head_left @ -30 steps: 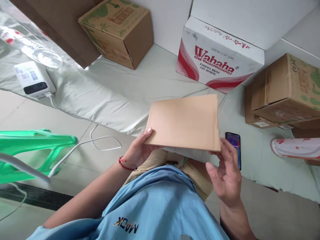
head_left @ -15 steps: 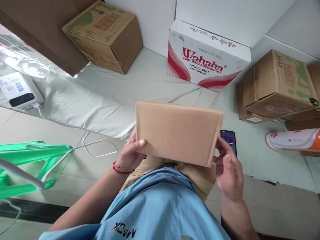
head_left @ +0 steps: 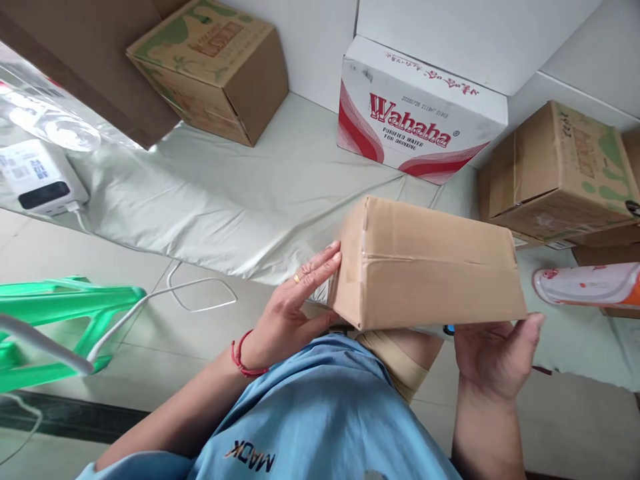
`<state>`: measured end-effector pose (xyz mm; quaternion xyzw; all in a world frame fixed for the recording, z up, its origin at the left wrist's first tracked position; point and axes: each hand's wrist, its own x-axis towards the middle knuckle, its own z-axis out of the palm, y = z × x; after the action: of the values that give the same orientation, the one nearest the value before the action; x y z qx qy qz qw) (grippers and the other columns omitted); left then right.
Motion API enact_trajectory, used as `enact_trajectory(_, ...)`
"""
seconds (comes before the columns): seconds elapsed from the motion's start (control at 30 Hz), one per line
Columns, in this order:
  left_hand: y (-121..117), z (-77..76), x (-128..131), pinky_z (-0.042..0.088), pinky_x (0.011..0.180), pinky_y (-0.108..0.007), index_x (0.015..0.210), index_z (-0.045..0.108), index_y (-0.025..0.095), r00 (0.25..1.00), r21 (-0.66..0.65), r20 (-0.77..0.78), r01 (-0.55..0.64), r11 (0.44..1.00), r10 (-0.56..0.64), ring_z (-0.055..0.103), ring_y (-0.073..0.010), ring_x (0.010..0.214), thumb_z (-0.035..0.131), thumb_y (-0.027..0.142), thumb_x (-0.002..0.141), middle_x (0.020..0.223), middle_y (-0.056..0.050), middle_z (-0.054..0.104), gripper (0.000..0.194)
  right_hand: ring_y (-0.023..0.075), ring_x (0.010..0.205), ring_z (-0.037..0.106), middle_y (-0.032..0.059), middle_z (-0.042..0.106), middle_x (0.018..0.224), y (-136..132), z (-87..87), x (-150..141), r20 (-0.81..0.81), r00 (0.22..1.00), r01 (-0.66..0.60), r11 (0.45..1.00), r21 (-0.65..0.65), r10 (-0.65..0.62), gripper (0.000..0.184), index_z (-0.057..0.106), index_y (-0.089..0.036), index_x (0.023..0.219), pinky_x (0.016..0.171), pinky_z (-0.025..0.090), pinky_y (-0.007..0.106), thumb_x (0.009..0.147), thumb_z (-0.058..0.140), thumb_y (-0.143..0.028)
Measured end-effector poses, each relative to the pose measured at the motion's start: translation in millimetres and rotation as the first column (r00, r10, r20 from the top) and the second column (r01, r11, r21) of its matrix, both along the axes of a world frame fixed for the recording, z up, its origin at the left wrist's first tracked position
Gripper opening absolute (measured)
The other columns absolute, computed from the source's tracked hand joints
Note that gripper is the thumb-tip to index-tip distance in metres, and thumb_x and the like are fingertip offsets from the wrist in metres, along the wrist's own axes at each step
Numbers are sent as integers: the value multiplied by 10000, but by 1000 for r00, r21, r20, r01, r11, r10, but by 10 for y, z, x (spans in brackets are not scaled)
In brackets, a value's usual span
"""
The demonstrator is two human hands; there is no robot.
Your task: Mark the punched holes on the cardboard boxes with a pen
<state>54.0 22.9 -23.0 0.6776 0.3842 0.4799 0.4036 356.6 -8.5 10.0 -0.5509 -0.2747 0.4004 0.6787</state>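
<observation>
A plain brown cardboard box (head_left: 440, 267) is held up in front of my body, tilted, its taped seam side and left end facing me. Against that left end lies my left hand (head_left: 300, 300), fingers stretched along the cardboard and thumb lower down; a ring and a red bracelet show. My right hand (head_left: 495, 353) supports the box from below at its lower right corner, with the thumb sticking out beside the edge. The right fingertips are hidden beneath the box. Most of the phone (head_left: 449, 329) is covered by the box.
Behind it, a white and red Wahaha carton (head_left: 400, 127) stands on the cloth-covered surface (head_left: 210, 193). Printed cardboard boxes stand left (head_left: 215, 73) and right (head_left: 560, 173). A white device (head_left: 43, 180) trails a cable. A green plastic stool (head_left: 75, 327) is at lower left; an orange-white cylinder (head_left: 590, 283) lies right.
The box has moved right and turned, so its seam side and left end now show. My left hand shifted from the near edge onto the end; my right hand moved right and underneath.
</observation>
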Motion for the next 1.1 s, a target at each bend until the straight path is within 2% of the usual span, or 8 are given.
enact_trajectory(0.1,-19,90,16,475,1357,-514,1691,513,416,998,167,-59,43,985,-34,528,-311,1620,760,63,967,1716,-56,558,842,375,1478,656,122,787,1407,-11,-30,123,-51,998,15,997,-71,-19,762,811,-262,1337,1193,572,600,963,551,-872)
enact_trajectory(0.23,-35,158,63,481,1358,-487,1717,467,382,991,334,-121,94,938,-56,495,-268,1643,635,-26,989,1660,-52,617,851,290,1403,717,35,836,1302,-24,-144,273,11,988,156,981,-111,-156,488,836,-287,1234,1217,573,486,938,753,-666)
enact_trajectory(0.33,-55,167,61,443,1384,-493,1723,462,377,993,342,-108,79,937,-45,492,-262,1646,622,-31,975,1662,-54,617,866,272,1417,710,23,844,1278,-18,-177,268,38,992,120,990,-75,-118,434,833,-292,1235,1247,550,481,919,811,-589)
enact_trajectory(0.53,-196,119,-154,347,1418,-592,1710,503,359,968,-119,232,122,985,-92,324,-356,1731,649,259,1059,1817,-79,420,674,336,1446,691,117,812,1368,-93,-214,105,205,972,-119,993,25,112,491,815,-262,1313,1270,514,564,898,878,-518)
enact_trajectory(0.67,-246,36,-307,425,1363,-571,1654,572,331,878,-400,442,9,916,184,428,-393,1674,627,622,1074,1762,-95,512,651,322,1466,679,106,734,1530,-139,-270,-42,318,907,-278,960,-44,277,584,754,-304,1463,1335,454,555,903,900,-380)
enact_trajectory(0.87,-142,-68,-451,559,1227,-471,1476,739,292,821,-654,353,-126,746,449,643,-359,1475,878,446,937,1558,-94,711,577,347,1673,450,74,594,1694,-93,-86,-348,498,733,-501,863,-65,463,658,705,-336,1542,1358,432,610,906,871,-301)
enact_trajectory(0.97,-111,-142,-468,543,1251,-443,1385,784,282,767,-666,421,-101,739,485,643,-336,1478,923,417,884,1515,-94,740,537,357,1709,381,50,541,1738,-134,7,-421,540,674,-566,822,-61,504,652,698,-375,1548,1338,459,622,916,857,-352)
enact_trajectory(1.1,-162,-197,-407,602,1171,-421,1395,761,287,799,-617,378,-158,771,467,663,-325,1451,941,367,879,1508,-101,738,552,387,1723,339,62,458,1796,-198,34,-445,451,734,-546,836,-52,508,724,631,-354,1621,1315,482,634,944,819,-531)
